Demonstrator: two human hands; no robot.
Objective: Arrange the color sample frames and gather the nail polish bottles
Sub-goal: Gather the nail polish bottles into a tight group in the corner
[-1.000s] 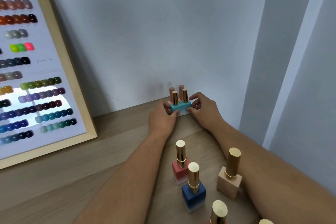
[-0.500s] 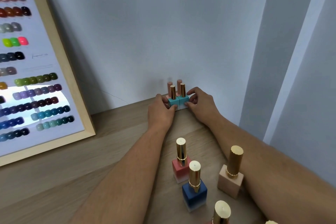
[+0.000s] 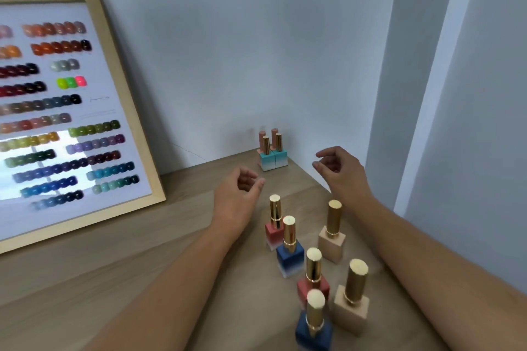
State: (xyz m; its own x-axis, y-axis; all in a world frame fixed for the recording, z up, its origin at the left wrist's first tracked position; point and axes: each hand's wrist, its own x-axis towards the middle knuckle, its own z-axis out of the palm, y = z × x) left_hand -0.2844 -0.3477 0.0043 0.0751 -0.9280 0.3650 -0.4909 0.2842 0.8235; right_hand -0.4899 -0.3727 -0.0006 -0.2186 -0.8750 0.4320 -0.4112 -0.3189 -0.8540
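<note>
Standing clustered in the corner, four gold-capped bottles [image 3: 270,154] — hands [image 3: 238,194] spread, empty.

The sample frame [image 3: 129,111] is running off the left edge, and its lower colour rows are smearing into blur under glare. At the far corner, two teal bottles [image 3: 272,161] are hiding the bodies of the pink bottles [image 3: 262,137] behind them. The blue bottle [image 3: 313,330] is being cut by the bottom edge.
</note>
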